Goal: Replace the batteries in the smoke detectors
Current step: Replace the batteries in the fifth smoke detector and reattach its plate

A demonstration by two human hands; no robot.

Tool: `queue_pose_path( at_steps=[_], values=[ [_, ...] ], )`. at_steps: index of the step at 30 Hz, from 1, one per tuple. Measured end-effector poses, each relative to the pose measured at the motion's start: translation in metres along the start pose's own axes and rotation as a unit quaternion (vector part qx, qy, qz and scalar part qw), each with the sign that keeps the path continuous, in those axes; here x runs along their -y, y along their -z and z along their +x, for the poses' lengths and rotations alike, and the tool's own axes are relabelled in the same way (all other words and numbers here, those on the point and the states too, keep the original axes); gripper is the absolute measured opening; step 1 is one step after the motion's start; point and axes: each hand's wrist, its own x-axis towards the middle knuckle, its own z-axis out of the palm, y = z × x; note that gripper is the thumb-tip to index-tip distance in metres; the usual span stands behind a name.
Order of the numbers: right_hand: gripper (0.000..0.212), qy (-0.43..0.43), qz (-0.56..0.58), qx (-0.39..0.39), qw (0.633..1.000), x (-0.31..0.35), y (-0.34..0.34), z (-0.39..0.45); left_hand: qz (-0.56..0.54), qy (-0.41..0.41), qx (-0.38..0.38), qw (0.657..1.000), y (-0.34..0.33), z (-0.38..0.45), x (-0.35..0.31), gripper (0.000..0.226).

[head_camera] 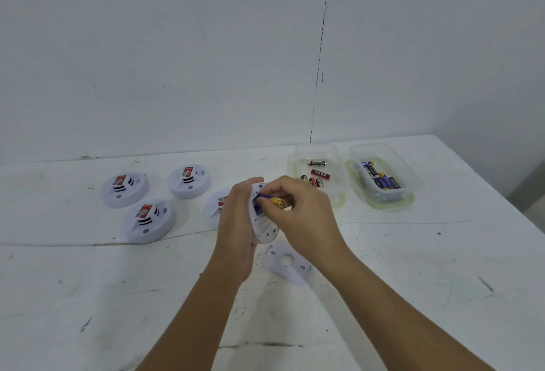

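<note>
While the left hand (236, 223) grips an upturned smoke detector (263, 224), the right hand's (298, 211) grip pinches a blue-and-yellow battery (269, 199) at it.

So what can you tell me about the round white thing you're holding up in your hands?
The round white plastic smoke detector is lifted off the table and tipped on edge, its back facing the right hand. The left hand grips its rim. The right hand pinches a blue and yellow battery at its open back. A printed label shows there. Its flat white mounting plate lies below.
</note>
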Motion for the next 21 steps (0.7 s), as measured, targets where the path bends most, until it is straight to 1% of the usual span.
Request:
queue_pose_path(
  at_steps=[3,5,7,10,13,18,21],
  values=[
    [0.010,0.007,-0.005,-0.019,1.000,0.002,-0.003,-0.009,-0.014,0.001,0.003,1.000,0.003,-0.008,0.002,0.021],
    [0.015,0.005,0.014,-0.033,0.999,0.004,-0.006,-0.017,-0.026,0.001,0.015,1.000,0.006,-0.011,0.001,0.018],
    [0.022,0.000,0.035,-0.013,0.999,0.005,-0.010,-0.025,-0.037,0.007,0.040,0.998,0.011,-0.012,0.002,0.016],
    [0.032,0.014,0.030,0.041,0.999,0.005,-0.012,-0.033,-0.065,0.028,0.059,0.996,0.018,-0.014,0.005,0.029],
    [0.034,0.029,0.020,0.052,0.998,0.004,-0.009,-0.036,-0.094,0.044,0.083,0.991,0.023,-0.015,0.008,0.026],
    [0.037,0.065,0.054,0.001,0.996,0.007,-0.010,-0.042,-0.125,0.082,0.137,0.979,0.021,-0.020,0.003,0.026],
    [0.025,0.095,0.049,-0.031,0.994,0.008,-0.014,-0.042,-0.152,0.121,0.167,0.967,0.018,-0.022,-0.001,0.029]
  ],
)
